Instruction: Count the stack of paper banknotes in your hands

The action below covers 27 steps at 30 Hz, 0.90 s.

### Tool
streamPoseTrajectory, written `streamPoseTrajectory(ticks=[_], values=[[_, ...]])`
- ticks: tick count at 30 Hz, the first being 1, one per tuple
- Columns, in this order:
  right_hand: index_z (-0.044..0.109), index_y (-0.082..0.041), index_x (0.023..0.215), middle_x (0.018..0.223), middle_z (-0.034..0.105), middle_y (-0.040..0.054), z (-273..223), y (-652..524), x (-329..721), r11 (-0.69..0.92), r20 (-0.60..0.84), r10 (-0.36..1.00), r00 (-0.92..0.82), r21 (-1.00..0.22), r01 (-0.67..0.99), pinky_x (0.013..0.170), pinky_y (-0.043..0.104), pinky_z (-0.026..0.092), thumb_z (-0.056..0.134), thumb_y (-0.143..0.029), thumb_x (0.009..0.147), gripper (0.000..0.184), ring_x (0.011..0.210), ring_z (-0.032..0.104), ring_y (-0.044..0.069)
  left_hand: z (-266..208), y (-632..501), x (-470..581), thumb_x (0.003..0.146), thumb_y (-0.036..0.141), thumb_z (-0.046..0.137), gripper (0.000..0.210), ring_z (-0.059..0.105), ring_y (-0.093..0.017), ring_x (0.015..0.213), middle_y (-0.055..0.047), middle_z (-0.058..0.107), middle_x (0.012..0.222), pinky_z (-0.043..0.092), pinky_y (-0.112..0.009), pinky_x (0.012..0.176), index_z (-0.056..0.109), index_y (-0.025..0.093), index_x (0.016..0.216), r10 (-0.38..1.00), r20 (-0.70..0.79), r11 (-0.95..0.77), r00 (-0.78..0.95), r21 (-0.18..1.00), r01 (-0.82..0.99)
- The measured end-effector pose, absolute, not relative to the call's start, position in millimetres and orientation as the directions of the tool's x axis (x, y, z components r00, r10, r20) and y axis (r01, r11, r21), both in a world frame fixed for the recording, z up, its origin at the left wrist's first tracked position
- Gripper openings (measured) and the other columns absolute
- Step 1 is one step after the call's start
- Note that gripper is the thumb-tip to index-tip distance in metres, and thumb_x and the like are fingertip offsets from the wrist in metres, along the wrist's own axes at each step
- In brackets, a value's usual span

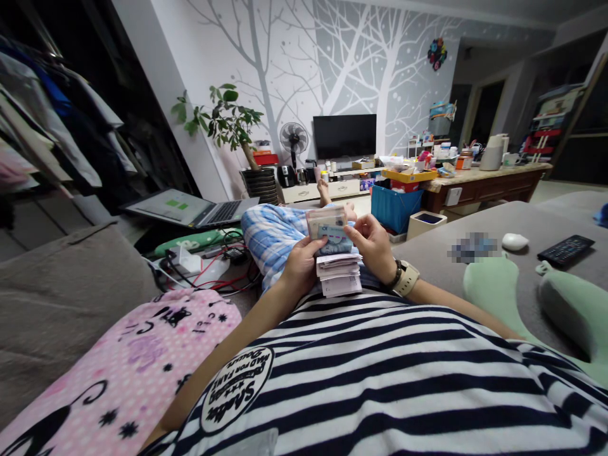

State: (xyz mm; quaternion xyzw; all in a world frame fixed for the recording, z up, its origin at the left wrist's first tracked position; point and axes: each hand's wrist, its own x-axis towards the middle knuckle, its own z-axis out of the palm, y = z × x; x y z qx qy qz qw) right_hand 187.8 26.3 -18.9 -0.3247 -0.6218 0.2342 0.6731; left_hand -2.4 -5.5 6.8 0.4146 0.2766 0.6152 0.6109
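- Head view: the left hand [300,265] closes around a thick stack of paper banknotes [332,250], held over the lap above the blue plaid trousers [273,234].
- The right hand [375,244], with a beige wristwatch [406,278], pinches the stack's upper edge with thumb and fingers – notes fan upward.
- Lower notes fold loosely and hang under the left thumb – a slack hold could spill them onto the black-and-white striped shirt [403,380].
- Fanned edges may slip, so 2 notes could lift as 1.

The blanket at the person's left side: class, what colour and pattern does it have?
Pink with white dots and black cat figures, the blanket shows best in the head view.
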Motion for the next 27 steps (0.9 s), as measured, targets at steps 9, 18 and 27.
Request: streamPoseTrajectory(ticks=[9,18,27], values=[[0.059,-0.030,0.075,0.068,0.058,-0.0027,-14.5,20.6,185.2,0.719,0.722,0.688,0.071,-0.692,0.070,0.071,0.039,0.041,0.085,-0.103,0.098,0.081,0.069,0.048,0.019,6.8,-1.0,-1.5,0.086,0.016,0.096,0.021,0.096,-0.043,0.134,-0.011,0.101,0.109,0.076,-0.051,0.123,0.096,0.019,0.107,0.986,0.155,-0.101,0.060,0.845,-0.525],[0.062,-0.028,0.077,0.069,0.053,-0.0035,-16.8,19.2,185.6,0.774,0.773,0.632,0.055,-0.633,0.009,0.068,0.037,0.038,0.082,-0.103,0.103,0.081,0.069,0.041,0.017,3.6,8.8,1.7,0.105,0.027,0.089,0.041,0.097,-0.042,0.131,-0.016,0.101,0.127,0.076,-0.054,0.126,0.094,0.012,0.143,0.980,0.114,0.014,0.161,0.775,-0.632],[0.062,-0.028,0.077,0.068,0.050,-0.0046,-16.4,18.4,186.4,0.788,0.788,0.615,0.029,-0.615,-0.023,0.065,0.036,0.036,0.082,-0.105,0.102,0.083,0.067,0.036,0.016,0.8,12.1,-1.4,0.101,0.029,0.092,0.037,0.097,-0.042,0.129,-0.015,0.101,0.125,0.078,-0.054,0.120,0.096,0.014,0.135,0.966,0.169,-0.012,0.195,0.783,-0.622]])
